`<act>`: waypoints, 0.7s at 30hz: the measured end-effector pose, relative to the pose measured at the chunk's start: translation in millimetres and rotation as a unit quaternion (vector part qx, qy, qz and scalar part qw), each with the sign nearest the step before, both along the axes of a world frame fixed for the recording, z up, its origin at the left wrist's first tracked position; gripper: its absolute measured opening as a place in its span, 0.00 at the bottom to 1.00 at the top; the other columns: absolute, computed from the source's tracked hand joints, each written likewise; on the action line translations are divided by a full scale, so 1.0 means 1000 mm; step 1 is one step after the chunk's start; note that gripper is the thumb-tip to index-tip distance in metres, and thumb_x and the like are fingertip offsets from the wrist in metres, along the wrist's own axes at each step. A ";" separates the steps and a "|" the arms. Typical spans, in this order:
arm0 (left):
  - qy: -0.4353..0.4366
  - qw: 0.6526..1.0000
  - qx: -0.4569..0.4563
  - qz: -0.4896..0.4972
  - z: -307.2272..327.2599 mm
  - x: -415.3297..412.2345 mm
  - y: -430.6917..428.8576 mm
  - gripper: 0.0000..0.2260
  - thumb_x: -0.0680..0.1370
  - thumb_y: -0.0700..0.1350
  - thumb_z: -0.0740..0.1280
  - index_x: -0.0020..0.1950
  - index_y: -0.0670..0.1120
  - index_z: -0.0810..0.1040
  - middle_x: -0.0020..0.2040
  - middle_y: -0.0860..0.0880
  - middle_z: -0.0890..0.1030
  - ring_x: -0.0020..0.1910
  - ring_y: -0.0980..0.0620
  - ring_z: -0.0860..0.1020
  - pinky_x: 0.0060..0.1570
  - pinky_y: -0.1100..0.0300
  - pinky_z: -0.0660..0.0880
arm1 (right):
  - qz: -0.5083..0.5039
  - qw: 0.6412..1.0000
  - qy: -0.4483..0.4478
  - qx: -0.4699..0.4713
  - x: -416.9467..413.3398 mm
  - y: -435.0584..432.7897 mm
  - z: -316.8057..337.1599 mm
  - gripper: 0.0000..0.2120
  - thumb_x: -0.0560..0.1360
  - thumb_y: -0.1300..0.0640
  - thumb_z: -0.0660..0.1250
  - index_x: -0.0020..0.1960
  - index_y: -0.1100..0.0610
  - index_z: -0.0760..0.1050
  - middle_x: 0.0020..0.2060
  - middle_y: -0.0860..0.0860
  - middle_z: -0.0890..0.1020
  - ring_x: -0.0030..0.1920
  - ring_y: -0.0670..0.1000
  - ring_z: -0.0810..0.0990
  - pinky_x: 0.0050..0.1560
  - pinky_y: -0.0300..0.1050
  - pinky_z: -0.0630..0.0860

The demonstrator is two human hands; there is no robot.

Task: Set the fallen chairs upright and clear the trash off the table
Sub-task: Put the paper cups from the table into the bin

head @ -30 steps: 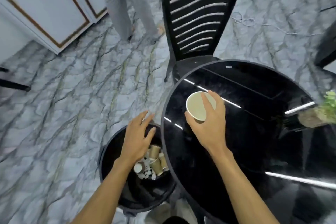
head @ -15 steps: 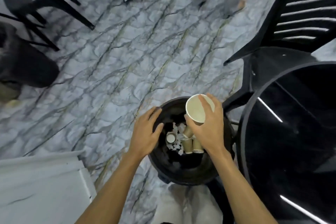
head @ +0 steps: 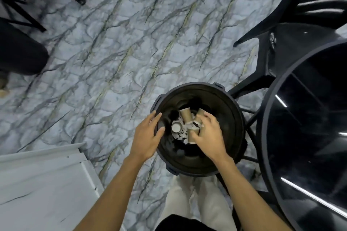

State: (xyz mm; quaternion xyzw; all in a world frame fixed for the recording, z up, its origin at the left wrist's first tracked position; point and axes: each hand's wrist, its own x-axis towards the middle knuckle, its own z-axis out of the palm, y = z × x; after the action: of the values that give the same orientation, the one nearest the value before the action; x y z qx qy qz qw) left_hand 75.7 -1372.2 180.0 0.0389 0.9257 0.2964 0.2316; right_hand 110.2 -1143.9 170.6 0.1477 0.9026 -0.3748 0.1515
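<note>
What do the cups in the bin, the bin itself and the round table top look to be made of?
Cups: paper, apparently; matte brown walls, white insides, torn white scraps beside them. Bin: probably plastic; black, dull sheen, moulded rim with tabs. Table top: likely glass or polished black stone; it mirrors light strips sharply. The right hand covers some cups.

head cam | steep downward view | close above bin (head: 234, 148) | one view only

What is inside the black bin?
Inside the black bin: several brown paper cups and white scraps. The right hand covers part of the pile; the bottom is dark.
</note>
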 end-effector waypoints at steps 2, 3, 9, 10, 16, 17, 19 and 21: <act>0.022 1.000 0.013 -0.007 0.020 -0.015 0.011 0.23 0.83 0.53 0.61 0.77 0.52 0.65 0.79 0.51 0.62 0.77 0.51 0.60 0.73 0.58 0.54 | -0.024 0.999 0.033 -0.014 -0.011 0.004 0.024 0.27 0.74 0.49 0.72 0.70 0.51 0.70 0.73 0.50 0.65 0.72 0.52 0.64 0.71 0.52 0.66; 0.035 0.999 0.018 -0.015 0.030 -0.023 0.018 0.23 0.83 0.54 0.60 0.78 0.52 0.65 0.79 0.51 0.62 0.77 0.51 0.60 0.73 0.57 0.54 | -0.037 0.998 0.050 -0.018 -0.015 0.007 0.037 0.26 0.74 0.49 0.71 0.70 0.51 0.71 0.73 0.50 0.66 0.72 0.51 0.64 0.71 0.52 0.65; 0.098 0.990 0.053 -0.090 0.091 -0.067 0.088 0.23 0.83 0.55 0.59 0.78 0.51 0.65 0.79 0.52 0.61 0.78 0.51 0.59 0.76 0.50 0.57 | -0.119 0.981 0.150 -0.020 -0.020 0.046 0.114 0.23 0.74 0.51 0.70 0.68 0.51 0.72 0.71 0.47 0.68 0.71 0.46 0.64 0.71 0.38 0.58; 0.106 0.987 0.062 -0.106 0.099 -0.071 0.104 0.23 0.83 0.55 0.59 0.78 0.51 0.64 0.79 0.52 0.61 0.78 0.52 0.59 0.76 0.51 0.56 | -0.139 0.977 0.162 -0.019 -0.016 0.057 0.125 0.22 0.74 0.51 0.70 0.68 0.50 0.73 0.70 0.47 0.68 0.71 0.46 0.65 0.70 0.37 0.58; 0.134 0.955 0.115 -0.238 0.131 -0.067 0.212 0.23 0.83 0.52 0.60 0.77 0.52 0.64 0.79 0.52 0.61 0.78 0.52 0.58 0.76 0.48 0.55 | -0.270 0.943 0.192 0.029 0.037 0.137 0.158 0.22 0.75 0.49 0.69 0.68 0.49 0.72 0.71 0.43 0.68 0.71 0.42 0.63 0.63 0.23 0.54; 0.133 0.947 0.127 -0.264 0.133 -0.063 0.231 0.23 0.83 0.52 0.61 0.77 0.51 0.65 0.79 0.51 0.61 0.78 0.51 0.59 0.76 0.46 0.56 | -0.294 0.935 0.195 0.037 0.050 0.150 0.161 0.23 0.75 0.49 0.69 0.69 0.48 0.72 0.71 0.43 0.68 0.72 0.42 0.63 0.62 0.23 0.54; 0.131 0.928 0.138 -0.319 0.136 -0.051 0.270 0.23 0.83 0.52 0.60 0.78 0.52 0.64 0.79 0.51 0.61 0.78 0.51 0.58 0.76 0.45 0.57 | -0.343 0.917 0.198 0.047 0.077 0.175 0.164 0.22 0.75 0.48 0.69 0.69 0.47 0.71 0.71 0.42 0.67 0.71 0.41 0.63 0.61 0.21 0.55; 0.137 0.908 0.138 -0.371 0.135 -0.036 0.306 0.23 0.83 0.54 0.60 0.78 0.52 0.63 0.79 0.52 0.60 0.78 0.52 0.58 0.76 0.45 0.55 | -0.395 0.895 0.199 0.054 0.105 0.198 0.165 0.22 0.75 0.47 0.69 0.69 0.46 0.71 0.71 0.41 0.67 0.71 0.40 0.62 0.60 0.20 0.55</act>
State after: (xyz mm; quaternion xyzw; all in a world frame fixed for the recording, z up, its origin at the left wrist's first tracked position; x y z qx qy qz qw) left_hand 39.9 -1065.8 315.3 0.4514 0.8171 0.3052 0.1882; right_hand 215.5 -946.0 335.9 0.4220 0.8002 -0.3765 -0.1997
